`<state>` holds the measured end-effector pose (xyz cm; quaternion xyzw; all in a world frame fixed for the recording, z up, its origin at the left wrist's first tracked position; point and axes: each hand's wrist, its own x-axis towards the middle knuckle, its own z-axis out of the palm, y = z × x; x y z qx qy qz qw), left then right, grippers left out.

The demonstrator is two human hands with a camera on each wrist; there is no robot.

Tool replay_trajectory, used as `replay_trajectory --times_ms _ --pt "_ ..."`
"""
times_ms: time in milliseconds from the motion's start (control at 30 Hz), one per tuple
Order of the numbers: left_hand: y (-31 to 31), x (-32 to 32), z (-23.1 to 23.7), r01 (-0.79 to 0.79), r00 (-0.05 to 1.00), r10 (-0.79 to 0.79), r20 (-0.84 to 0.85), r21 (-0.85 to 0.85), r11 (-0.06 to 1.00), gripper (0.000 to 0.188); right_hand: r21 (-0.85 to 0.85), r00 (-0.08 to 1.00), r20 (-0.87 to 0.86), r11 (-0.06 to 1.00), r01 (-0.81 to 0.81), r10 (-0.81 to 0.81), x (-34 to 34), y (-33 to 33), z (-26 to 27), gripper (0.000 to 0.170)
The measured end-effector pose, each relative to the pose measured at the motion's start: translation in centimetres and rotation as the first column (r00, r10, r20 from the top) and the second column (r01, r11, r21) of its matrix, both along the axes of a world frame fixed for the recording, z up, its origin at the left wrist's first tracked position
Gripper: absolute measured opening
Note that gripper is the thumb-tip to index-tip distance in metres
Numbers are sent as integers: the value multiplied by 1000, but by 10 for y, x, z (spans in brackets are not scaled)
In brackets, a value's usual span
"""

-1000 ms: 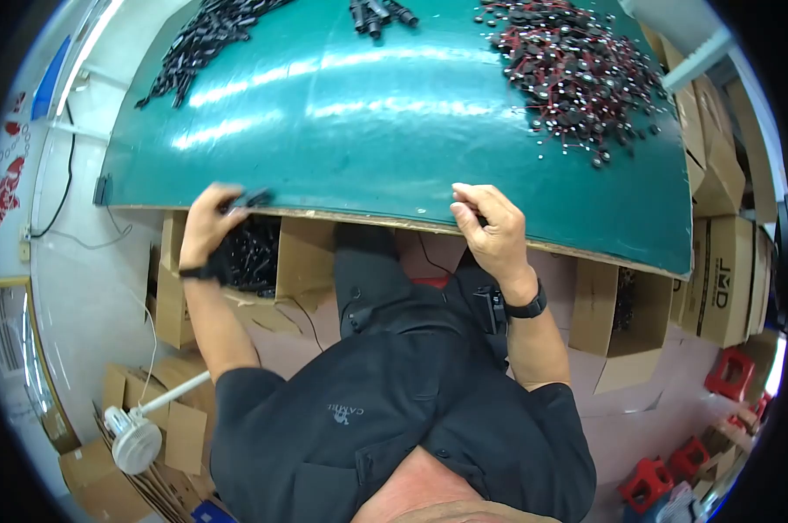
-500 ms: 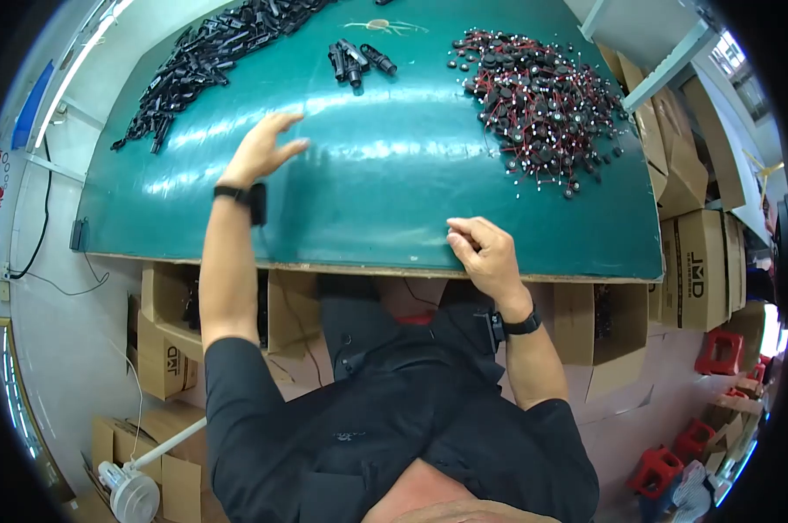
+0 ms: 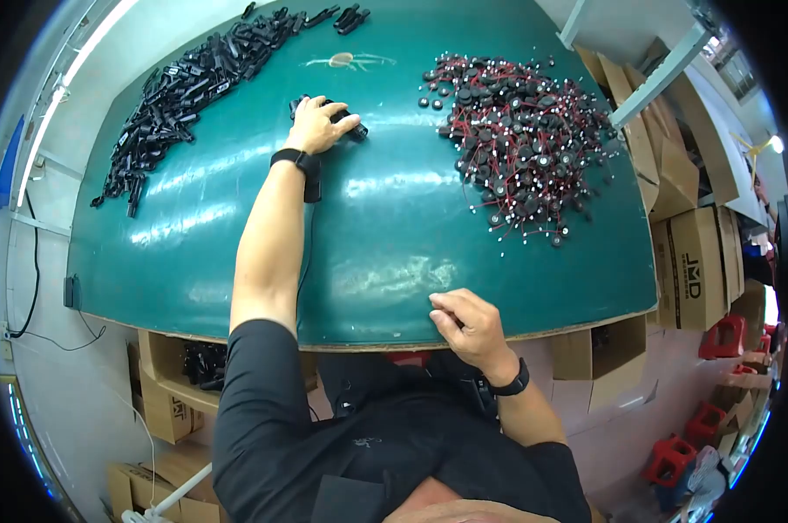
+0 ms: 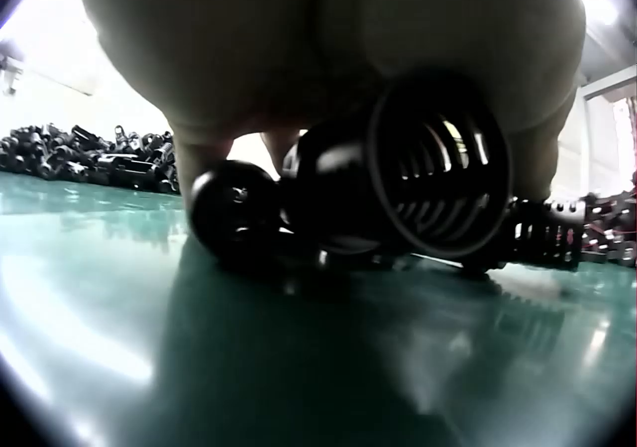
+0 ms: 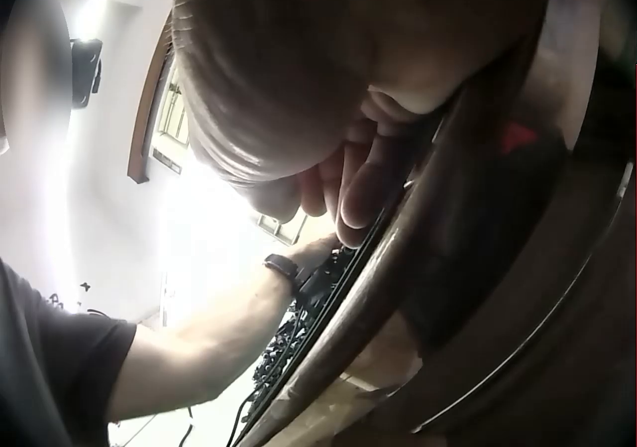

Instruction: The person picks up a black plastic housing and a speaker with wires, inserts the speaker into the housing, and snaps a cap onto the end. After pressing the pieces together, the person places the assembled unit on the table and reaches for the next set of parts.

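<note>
My left hand (image 3: 318, 125) reaches across the green table, its fingers down around a few black plastic tubular parts (image 3: 352, 125). In the left wrist view, one of these, a black slotted tube with a wide round mouth (image 4: 443, 168), lies under the palm between thumb and fingers. A smaller slotted end (image 4: 545, 234) juts out at the right, and a rounded black end (image 4: 236, 210) shows at the left. My right hand (image 3: 471, 322) hovers by the table's front edge, fingers loosely bent, with nothing visible in it.
A long heap of black tubular parts (image 3: 189, 91) spreads along the table's left. At the right lies a pile of small black discs with red wires (image 3: 533, 144). Cardboard boxes (image 3: 573, 356) stand below the front edge. An oval mark (image 3: 342, 60) lies farther back.
My left hand has gone from the front edge forward over the table to the small group of black tubes, and now grips there. My right hand stays near the edge.
</note>
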<state>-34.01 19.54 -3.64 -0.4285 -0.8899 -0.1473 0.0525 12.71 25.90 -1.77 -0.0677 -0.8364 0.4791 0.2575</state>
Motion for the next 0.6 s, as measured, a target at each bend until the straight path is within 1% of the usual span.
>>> replay_trajectory --times_ms 33,67,133,167,233,267,333,367,433,467,500,567,600 --pt "-11 17 4 31 999 -31 9 2 1000 61 -3 1000 0 1000 -1 1 1 -1 -1 20" --pt "-25 37 5 33 999 -32 31 -20 999 61 -25 1000 21 1000 2 -1 2 -3 -1 20" --pt "-47 79 13 18 999 -18 28 -3 1000 59 -27 1000 16 1000 -3 3 1 -3 -3 20" --pt "-54 99 14 40 998 -40 54 -7 999 59 -31 999 42 999 20 -18 2 -2 -3 20" --pt "-71 129 17 -79 997 79 23 -25 997 64 -102 995 89 994 -30 39 1 1 -1 20" --pt "-75 140 19 -62 997 63 41 -15 998 64 -91 994 107 996 -12 22 2 3 1 20" --pt "-87 155 26 -96 985 80 151 102 990 68 -116 994 97 992 -42 54 2 10 6 19" --pt "-95 163 32 -87 985 69 156 113 990 68 -104 994 102 994 -32 43 3 20 8 19" --pt "-112 178 48 -106 969 80 233 105 989 66 18 977 30 977 210 -211 6 48 8 18" --pt "-119 184 51 -112 960 83 269 98 989 65 78 936 -15 933 351 -351 8 67 4 20" --pt "-125 189 52 -101 961 70 269 105 989 65 131 875 -68 865 484 -479 12 88 -3 21" --pt "-138 199 51 -71 956 7 292 208 975 50 310 776 -27 733 606 -630 22 126 -9 24" --pt "-143 201 51 -60 954 -20 300 258 964 44 311 774 -32 730 609 -632 24 135 -12 24"
